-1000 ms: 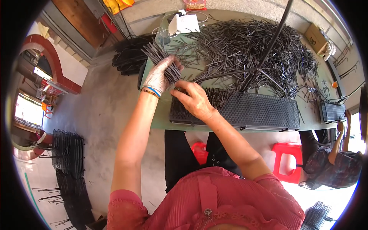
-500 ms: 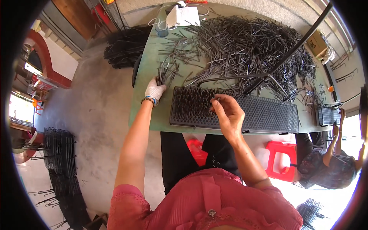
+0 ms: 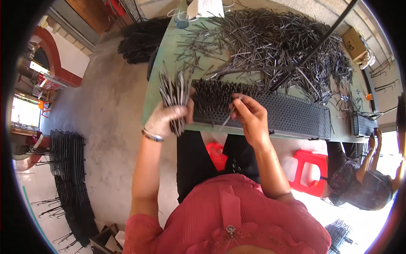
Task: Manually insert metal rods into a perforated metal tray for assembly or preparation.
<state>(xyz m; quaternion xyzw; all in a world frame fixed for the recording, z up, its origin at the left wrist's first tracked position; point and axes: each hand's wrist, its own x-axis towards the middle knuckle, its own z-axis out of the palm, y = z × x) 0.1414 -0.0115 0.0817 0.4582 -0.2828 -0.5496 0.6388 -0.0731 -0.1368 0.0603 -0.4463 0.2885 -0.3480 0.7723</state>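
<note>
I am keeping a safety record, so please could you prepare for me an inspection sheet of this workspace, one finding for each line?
Surface: green table, much of its far side covered.
Work items: black perforated tray; upright rods stand in its left part.
Clutter: loose rod pile, white paper, bluish cup.
Hands: left hand, gloved, grips a rod bundle; right hand, bare, holds a single rod near the tray's front edge.
Cables: white cable by the cup; its ends are unclear.
Surroundings: red stool, another person at right; black stacks at left.
</note>
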